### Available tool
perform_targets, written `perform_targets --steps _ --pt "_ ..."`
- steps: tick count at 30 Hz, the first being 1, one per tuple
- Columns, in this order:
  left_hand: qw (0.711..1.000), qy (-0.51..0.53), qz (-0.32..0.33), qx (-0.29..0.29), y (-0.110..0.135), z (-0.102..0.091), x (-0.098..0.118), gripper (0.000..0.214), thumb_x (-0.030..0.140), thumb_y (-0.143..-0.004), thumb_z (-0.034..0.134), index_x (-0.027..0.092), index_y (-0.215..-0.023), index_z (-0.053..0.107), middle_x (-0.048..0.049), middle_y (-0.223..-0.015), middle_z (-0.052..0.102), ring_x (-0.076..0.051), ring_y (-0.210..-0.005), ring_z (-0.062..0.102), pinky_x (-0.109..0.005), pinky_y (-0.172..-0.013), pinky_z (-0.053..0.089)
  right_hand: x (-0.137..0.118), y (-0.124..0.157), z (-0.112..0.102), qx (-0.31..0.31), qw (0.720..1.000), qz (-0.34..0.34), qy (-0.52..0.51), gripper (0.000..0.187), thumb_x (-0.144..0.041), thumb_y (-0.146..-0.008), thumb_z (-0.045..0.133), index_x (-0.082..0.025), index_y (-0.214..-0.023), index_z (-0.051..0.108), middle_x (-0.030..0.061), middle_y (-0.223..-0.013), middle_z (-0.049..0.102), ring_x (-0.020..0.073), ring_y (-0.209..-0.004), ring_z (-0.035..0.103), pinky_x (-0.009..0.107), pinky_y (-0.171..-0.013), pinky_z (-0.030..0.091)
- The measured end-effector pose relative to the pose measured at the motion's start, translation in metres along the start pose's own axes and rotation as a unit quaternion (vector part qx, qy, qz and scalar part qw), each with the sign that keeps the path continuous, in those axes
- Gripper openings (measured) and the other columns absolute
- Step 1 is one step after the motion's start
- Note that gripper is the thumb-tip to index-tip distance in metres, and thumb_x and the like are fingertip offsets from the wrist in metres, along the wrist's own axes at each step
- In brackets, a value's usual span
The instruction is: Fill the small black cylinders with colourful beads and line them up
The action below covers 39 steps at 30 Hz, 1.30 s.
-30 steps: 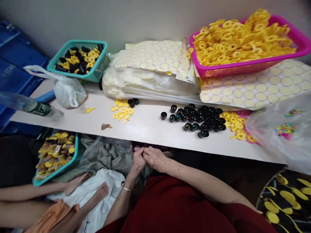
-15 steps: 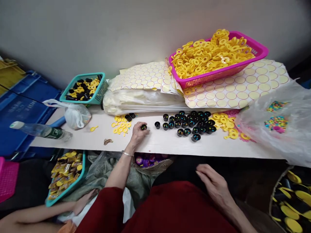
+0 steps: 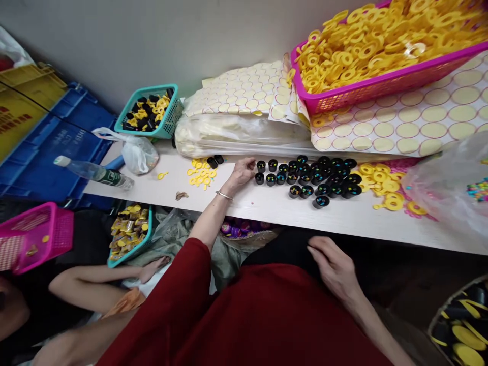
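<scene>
My left hand point(image 3: 242, 172) is over the table at the left end of a group of small black cups point(image 3: 304, 178) with coloured beads inside. Its bent fingertips are beside one black cup point(image 3: 261, 165), apart from each other and not wrapped round it. A second black cup point(image 3: 259, 178) stands just below that one. My right hand point(image 3: 335, 264) lies loosely on my lap below the table edge, fingers lightly bent, with no object showing in it. To the left are yellow ring pieces with stems point(image 3: 201, 174) and two black cylindrical pieces point(image 3: 215, 161).
A pink basket point(image 3: 385, 87) of yellow rings stands on sticker sheets at the back. A teal basket point(image 3: 168, 127), a plastic bottle point(image 3: 95, 173) and a knotted bag point(image 3: 139, 155) are left. A clear bag point(image 3: 438, 188) lies right. Another person's hand point(image 3: 152, 268) is lower left.
My left hand has moved right and let go of the black cup, which now stands at the group's left end. My right hand has stayed put. The camera view has shifted.
</scene>
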<state>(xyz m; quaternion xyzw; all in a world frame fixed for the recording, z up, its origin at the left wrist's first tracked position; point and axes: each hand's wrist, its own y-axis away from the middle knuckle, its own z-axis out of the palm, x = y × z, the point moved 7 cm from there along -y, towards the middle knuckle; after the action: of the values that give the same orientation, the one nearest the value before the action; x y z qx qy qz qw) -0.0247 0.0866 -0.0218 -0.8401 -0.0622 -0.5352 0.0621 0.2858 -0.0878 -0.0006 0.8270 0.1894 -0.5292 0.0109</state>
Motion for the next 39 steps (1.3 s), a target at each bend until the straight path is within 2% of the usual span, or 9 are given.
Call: perform_targets --steps 4,8,12,19,23,27,31,35,39 --pt "0.988 -0.041 -0.006 0.147 0.039 -0.047 0.001 0.026 0.012 -0.059 0.052 0.012 -0.081 0.066 -0.0020 -0.075 0.061 -0.013 -0.068 0.053 -0.025 -0.067 0.043 -0.035 -0.069 0.079 -0.112 0.977 -0.155 0.098 0.024 -0.015 -0.089 0.039 -0.018 -0.099 0.060 0.0120 -0.107 0.058 0.0188 -0.096 0.055 0.032 -0.082 0.048" --pt "0.931 -0.138 -0.066 0.332 0.076 -0.106 -0.012 0.020 0.019 -0.068 0.051 0.015 -0.083 0.063 -0.0028 -0.077 0.059 -0.015 -0.069 0.052 -0.028 -0.068 0.042 -0.054 -0.120 0.155 -0.206 0.905 -0.230 0.292 0.038 -0.002 -0.080 0.038 -0.010 -0.112 0.057 0.0182 -0.126 0.049 0.0245 -0.100 0.048 0.036 -0.080 0.045" --pt "0.902 -0.258 -0.050 0.342 0.068 -0.131 -0.010 0.017 0.023 -0.075 0.052 0.016 -0.087 0.062 -0.0090 -0.092 0.059 -0.021 -0.084 0.054 -0.033 -0.078 0.042 -0.059 -0.138 0.186 -0.221 0.878 -0.218 0.363 0.033 -0.004 -0.083 0.037 -0.004 -0.105 0.061 0.0217 -0.109 0.054 0.0269 -0.096 0.045 0.037 -0.074 0.042" --pt "0.905 -0.346 -0.045 0.244 0.030 -0.128 -0.007 0.014 0.019 -0.072 0.058 0.018 -0.085 0.063 -0.0114 -0.095 0.058 -0.027 -0.096 0.054 -0.036 -0.084 0.041 -0.051 -0.135 0.181 -0.223 0.881 -0.199 0.367 0.028 -0.003 -0.083 0.040 -0.009 -0.096 0.064 0.0155 -0.093 0.057 0.0242 -0.089 0.045 0.034 -0.072 0.041" --pt "0.905 -0.336 -0.045 0.256 0.029 -0.128 -0.007 0.016 0.016 -0.069 0.056 0.017 -0.084 0.062 -0.0105 -0.093 0.061 -0.026 -0.093 0.055 -0.035 -0.081 0.041 -0.056 -0.138 0.167 -0.213 0.883 -0.212 0.362 0.028 -0.002 -0.083 0.040 -0.012 -0.092 0.064 0.0133 -0.091 0.058 0.0226 -0.085 0.045 0.032 -0.071 0.038" --pt "0.914 -0.284 -0.050 0.287 0.042 -0.124 -0.005 0.018 0.020 -0.067 0.058 0.017 -0.085 0.062 -0.0070 -0.087 0.063 -0.023 -0.084 0.057 -0.033 -0.076 0.042 -0.067 -0.167 0.131 -0.130 0.897 -0.204 0.369 0.029 -0.005 -0.084 0.036 -0.012 -0.091 0.064 0.0129 -0.091 0.059 0.0220 -0.084 0.045 0.031 -0.072 0.035" --pt "0.950 -0.174 -0.079 0.247 0.055 -0.100 -0.006 0.032 0.018 -0.058 0.065 0.019 -0.090 0.062 0.0006 -0.076 0.062 -0.015 -0.066 0.054 -0.027 -0.064 0.040 -0.068 -0.214 0.106 -0.102 0.902 -0.145 0.394 0.029 -0.010 -0.085 0.036 -0.012 -0.092 0.064 0.0128 -0.089 0.060 0.0219 -0.084 0.047 0.031 -0.069 0.031" --pt "0.978 -0.117 -0.096 0.141 0.067 -0.065 -0.005 0.038 0.017 -0.050 0.071 0.017 -0.088 0.064 0.0045 -0.065 0.057 -0.011 -0.058 0.049 -0.025 -0.059 0.039 -0.063 -0.241 0.112 -0.152 0.889 -0.113 0.417 0.031 -0.009 -0.081 0.037 -0.013 -0.096 0.064 0.0135 -0.093 0.062 0.0228 -0.089 0.050 0.031 -0.070 0.031" --pt "0.987 -0.127 -0.058 0.073 0.081 -0.045 0.000 0.032 0.018 -0.051 0.072 0.017 -0.082 0.066 0.0043 -0.066 0.056 -0.011 -0.059 0.048 -0.024 -0.059 0.039 -0.061 -0.244 0.123 -0.199 0.876 -0.107 0.427 0.033 -0.007 -0.078 0.039 -0.014 -0.098 0.064 0.0139 -0.097 0.064 0.0238 -0.095 0.052 0.031 -0.074 0.034"
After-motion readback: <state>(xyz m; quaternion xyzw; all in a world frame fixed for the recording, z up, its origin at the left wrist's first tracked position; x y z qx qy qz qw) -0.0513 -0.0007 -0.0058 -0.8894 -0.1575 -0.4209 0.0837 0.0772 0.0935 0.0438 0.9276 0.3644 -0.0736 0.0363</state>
